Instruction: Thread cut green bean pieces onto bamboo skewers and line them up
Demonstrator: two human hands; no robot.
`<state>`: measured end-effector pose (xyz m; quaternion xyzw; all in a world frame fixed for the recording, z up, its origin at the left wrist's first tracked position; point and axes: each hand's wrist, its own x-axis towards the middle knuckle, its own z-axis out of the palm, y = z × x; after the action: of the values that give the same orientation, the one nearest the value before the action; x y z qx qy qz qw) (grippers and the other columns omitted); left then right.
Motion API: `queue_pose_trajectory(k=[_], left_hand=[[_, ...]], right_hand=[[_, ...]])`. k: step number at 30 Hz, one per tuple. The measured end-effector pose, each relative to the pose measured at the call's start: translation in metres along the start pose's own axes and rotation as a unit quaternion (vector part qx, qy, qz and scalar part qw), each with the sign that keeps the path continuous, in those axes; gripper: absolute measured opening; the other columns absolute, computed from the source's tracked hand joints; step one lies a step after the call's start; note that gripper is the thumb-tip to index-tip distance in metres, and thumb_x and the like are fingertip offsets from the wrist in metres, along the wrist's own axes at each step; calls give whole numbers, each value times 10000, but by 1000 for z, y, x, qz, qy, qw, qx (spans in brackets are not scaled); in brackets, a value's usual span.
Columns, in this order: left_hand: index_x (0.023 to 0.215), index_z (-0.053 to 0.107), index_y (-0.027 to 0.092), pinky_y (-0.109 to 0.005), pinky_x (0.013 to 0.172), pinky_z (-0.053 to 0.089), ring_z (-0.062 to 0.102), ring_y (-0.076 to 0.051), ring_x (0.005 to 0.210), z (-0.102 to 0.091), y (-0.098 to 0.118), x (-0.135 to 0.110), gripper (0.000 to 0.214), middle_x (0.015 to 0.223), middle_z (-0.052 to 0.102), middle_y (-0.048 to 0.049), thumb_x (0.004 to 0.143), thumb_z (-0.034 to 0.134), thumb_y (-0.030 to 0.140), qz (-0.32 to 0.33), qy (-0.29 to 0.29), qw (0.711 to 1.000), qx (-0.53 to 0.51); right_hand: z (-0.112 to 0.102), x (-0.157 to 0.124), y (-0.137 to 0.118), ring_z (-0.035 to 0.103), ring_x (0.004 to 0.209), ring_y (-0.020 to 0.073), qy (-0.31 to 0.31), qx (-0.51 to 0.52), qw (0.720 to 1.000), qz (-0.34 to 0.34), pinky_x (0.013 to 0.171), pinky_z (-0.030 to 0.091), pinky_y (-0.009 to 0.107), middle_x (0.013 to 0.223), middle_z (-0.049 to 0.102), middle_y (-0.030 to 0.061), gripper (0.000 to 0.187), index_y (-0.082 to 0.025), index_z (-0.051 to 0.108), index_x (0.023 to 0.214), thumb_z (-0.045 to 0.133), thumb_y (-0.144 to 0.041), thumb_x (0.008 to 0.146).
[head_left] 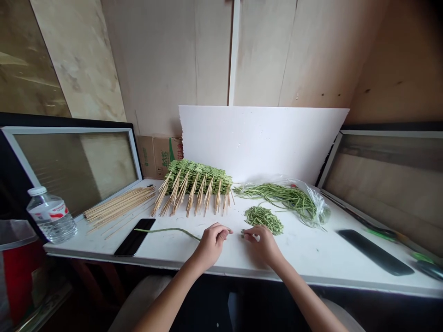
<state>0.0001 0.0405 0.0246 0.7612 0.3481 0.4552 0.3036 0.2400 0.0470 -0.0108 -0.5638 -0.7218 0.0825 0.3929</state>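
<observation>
My left hand (212, 243) is closed around one end of a yardlong bean (166, 230), whose free length stretches left across the white table to a black phone. A small tip pokes out from the fingers on the right. Across a short gap, my right hand (262, 240) is pinched, with bits of green bean at its fingertips. Right behind it lies a heap of short cut bean pieces (263, 217). Farther back, whole yardlong beans (285, 194) spill from a clear plastic bag (316, 205). At centre-left, bean pieces threaded on skewers are piled in a stack (197, 177).
Loose bamboo skewers (119, 205) lie left, near a water bottle (51, 214) and the phone (134, 237). A dark, long flat object (375, 252) lies right. A white board (263, 143) and a cardboard box (159, 154) stand behind. The table's front edge (242, 271) runs below my wrists.
</observation>
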Motion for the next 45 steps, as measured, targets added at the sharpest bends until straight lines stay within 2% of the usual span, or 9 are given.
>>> queue_pose_trajectory(k=[8, 11, 13, 18, 23, 26, 32, 40, 45], left_hand=[[1190, 743, 205, -325, 889, 527, 642, -189, 933, 2, -7, -3, 330, 1079, 629, -97, 1055, 459, 302, 12, -33, 999, 1], [1177, 744, 205, -327, 868, 547, 649, -186, 916, 6, -10, -4, 274, 1047, 638, -88, 1019, 526, 256, 5, -24, 999, -20], [1189, 722, 192, -328, 843, 555, 657, -187, 892, 10, -13, -4, 250, 1000, 669, -79, 980, 587, 222, -3, -6, 999, -40], [1236, 675, 188, -325, 837, 554, 672, -188, 873, 13, -14, -4, 308, 954, 717, -60, 935, 674, 251, -22, -7, 999, -48], [934, 773, 189, -318, 754, 505, 661, -207, 799, 6, -5, -7, 194, 861, 721, -58, 966, 581, 197, -33, -55, 991, 114], [861, 780, 200, -315, 738, 476, 661, -219, 794, 4, -1, -8, 225, 849, 713, -57, 957, 580, 162, -21, -41, 982, 181], [992, 771, 230, -287, 738, 450, 641, -202, 804, 5, 10, -7, 228, 894, 713, -46, 980, 558, 149, 30, -28, 989, 140], [750, 655, 192, -307, 845, 390, 617, -151, 738, 8, 16, -12, 346, 763, 673, 15, 844, 447, -69, 51, -52, 991, 110], [713, 582, 182, -307, 861, 396, 611, -158, 774, 9, 11, -12, 321, 779, 665, 5, 816, 404, -65, 59, -78, 992, 77]], right_hand=[[-7, -3, -4, 573, 897, 325, 41, -89, 994, -39, 820, 466, 464, 868, 726, 98, 144, -269, 813, 844, 709, -356, 893], [-13, -1, -17, 595, 869, 299, 41, -22, 998, -37, 822, 468, 447, 882, 725, 98, 290, -248, 798, 917, 580, -425, 989], [-15, -2, -30, 626, 867, 273, -6, 56, 998, -32, 803, 482, 408, 918, 738, 89, 338, -247, 785, 1013, 533, -474, 1014], [-12, -8, -53, 643, 849, 244, -62, 135, 988, -50, 717, 487, 342, 894, 741, 71, 290, -252, 779, 1015, 650, -503, 950], [-11, -8, -49, 635, 849, 248, -17, 141, 989, -46, 684, 488, 346, 866, 734, 73, 262, -252, 774, 964, 591, -438, 990], [-13, -7, -50, 631, 865, 247, -34, 136, 988, -61, 668, 484, 340, 882, 731, 62, 196, -263, 761, 949, 655, -428, 956], [-17, -11, -66, 580, 847, 238, -17, 125, 987, -101, 677, 458, 343, 864, 698, 53, 125, -257, 714, 918, 650, -352, 969], [-19, -18, -85, 518, 834, 221, 12, 138, 978, -154, 771, 428, 353, 818, 644, 36, 280, -232, 615, 818, 460, -25, 926], [-17, -18, -83, 528, 841, 219, -16, 180, 974, -139, 776, 434, 343, 789, 644, 29, 287, -238, 658, 792, 493, -48, 930]])
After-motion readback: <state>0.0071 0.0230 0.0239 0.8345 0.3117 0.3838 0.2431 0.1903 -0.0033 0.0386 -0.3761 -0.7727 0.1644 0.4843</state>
